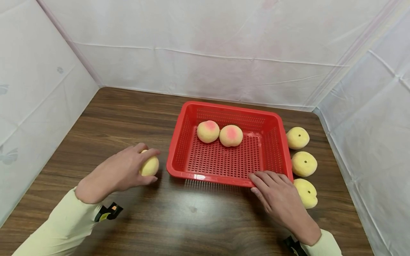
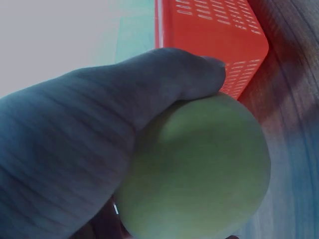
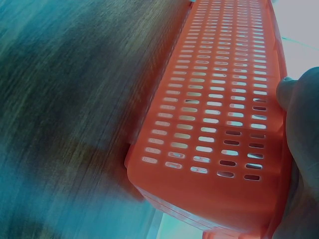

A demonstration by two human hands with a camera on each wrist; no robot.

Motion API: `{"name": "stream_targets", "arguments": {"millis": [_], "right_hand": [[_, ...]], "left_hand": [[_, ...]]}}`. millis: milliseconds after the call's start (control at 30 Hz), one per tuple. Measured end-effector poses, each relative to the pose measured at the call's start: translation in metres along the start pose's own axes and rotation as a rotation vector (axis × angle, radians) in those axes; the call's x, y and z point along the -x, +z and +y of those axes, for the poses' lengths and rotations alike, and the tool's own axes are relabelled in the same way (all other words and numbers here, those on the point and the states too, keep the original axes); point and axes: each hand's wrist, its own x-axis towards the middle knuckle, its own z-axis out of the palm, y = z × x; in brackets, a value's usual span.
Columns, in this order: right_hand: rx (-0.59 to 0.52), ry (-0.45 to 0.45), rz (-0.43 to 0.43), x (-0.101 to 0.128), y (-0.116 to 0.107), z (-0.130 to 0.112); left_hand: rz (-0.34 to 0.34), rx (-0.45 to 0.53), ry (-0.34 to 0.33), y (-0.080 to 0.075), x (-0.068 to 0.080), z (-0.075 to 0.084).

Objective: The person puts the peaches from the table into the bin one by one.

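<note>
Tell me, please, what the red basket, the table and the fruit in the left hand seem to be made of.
Red basket: probably moulded plastic, glossy, with a bright highlight on its rim and regular slots.
Table: brown wood grain, soft sheen; wood or wood-look laminate.
Fruit in the left hand: smooth and matte, without glare; real flesh or foam, I cannot tell.

Left fingers [image 1: 151, 153] gripping peach [image 1: 150, 166], right fingers [image 1: 260, 180] holding red basket [image 1: 211, 178], peaches [image 1: 208, 132] inside
</note>
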Motion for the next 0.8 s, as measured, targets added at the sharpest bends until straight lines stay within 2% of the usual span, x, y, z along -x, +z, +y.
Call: {"name": "stream_targets", "arguments": {"millis": [333, 600, 800], "right_hand": [[0.002, 0.006, -0.007, 0.0, 0.0, 0.0], [0.006, 0.004, -0.006, 0.0, 0.001, 0.001], [0.006, 0.006, -0.005, 0.001, 0.002, 0.0]], "left_hand": [[0.013, -0.02, -0.001, -0.008, 0.0, 0.003], [0.064, -0.047, 0.037, -0.016, 0.003, 0.006], [0.075, -0.054, 0.056, -0.02, 0.003, 0.01]]}}
